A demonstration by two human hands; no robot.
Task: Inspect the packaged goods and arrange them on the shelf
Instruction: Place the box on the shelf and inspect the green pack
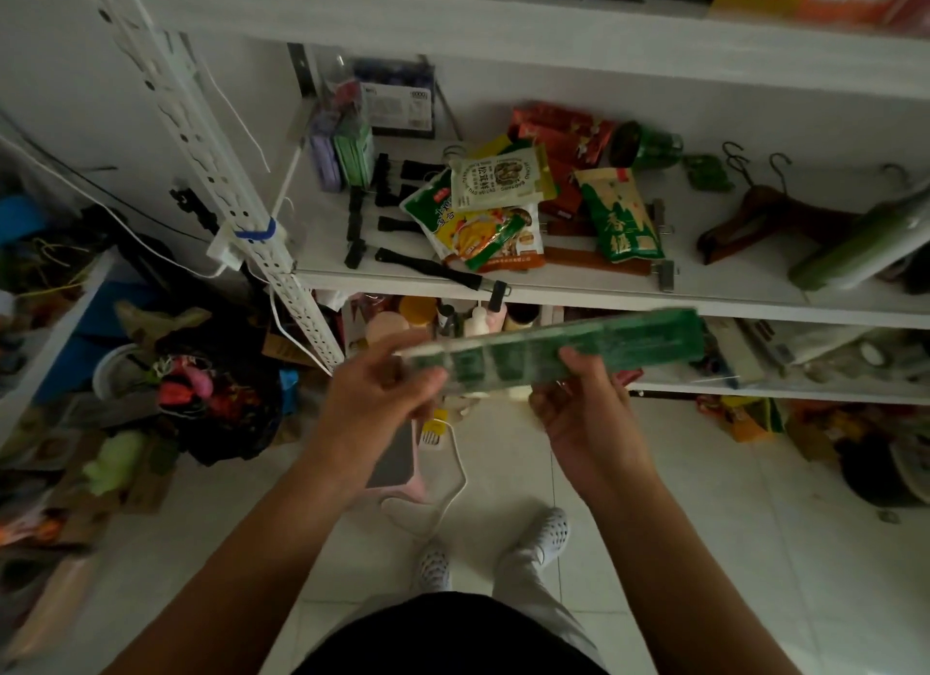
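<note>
A long flat green packet [634, 345] is held level in front of the shelf, blurred by motion. My left hand [375, 392] grips its left end with curled fingers. My right hand [586, 403] holds it from below near the middle, thumb on top. On the white shelf [578, 292] behind lies a loose pile of packets: a pale green and white pouch [495, 179], a yellow and orange bag [490, 241], a green bag with a red corner [621, 216] and red packets [558, 131].
Black clips and wooden hangers [755, 216] lie on the same shelf, with a green roll [855, 247] at the right. A perforated white upright [211, 141] stands at the left. Bottles fill the lower shelf [453, 317]. Clutter covers the floor at the left [201, 397].
</note>
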